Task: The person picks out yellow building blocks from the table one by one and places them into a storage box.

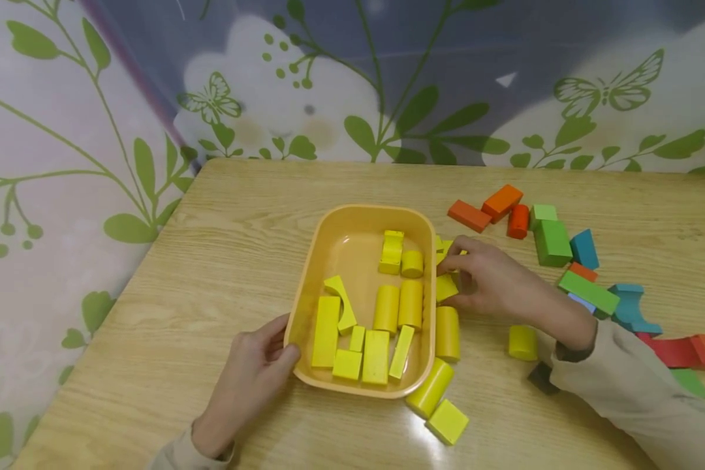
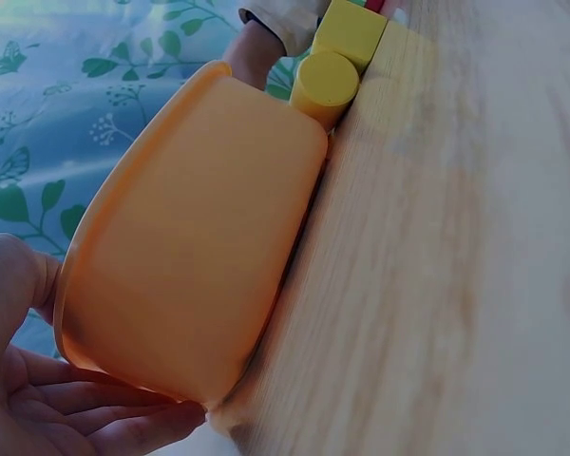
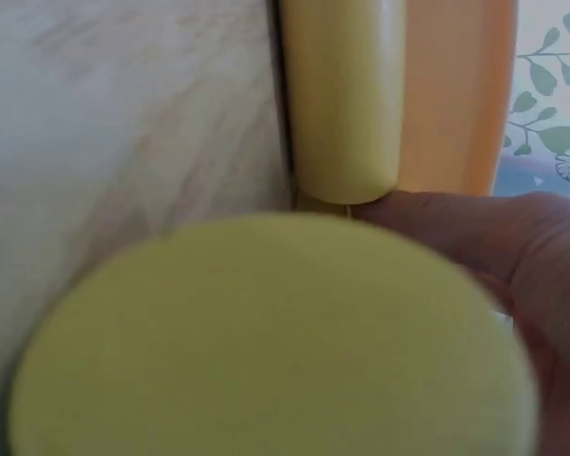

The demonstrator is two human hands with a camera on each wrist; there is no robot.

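Some blocks (image 1: pixel 446 288) partly behind right hand (image 1: pixel 489 277)

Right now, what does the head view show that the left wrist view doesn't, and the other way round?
Only head: yellow blocks inside the orange tray, green blocks, and the right hand's fingers beside the tray.

Only left wrist: the tray's outer wall seen broadside, with left fingertips low against it.

Both: the tray, left hand, table and yellow pieces outside the tray.

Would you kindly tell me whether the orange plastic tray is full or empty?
Partly full: the orange plastic tray holds yellow toy blocks, but is bare at its far left.
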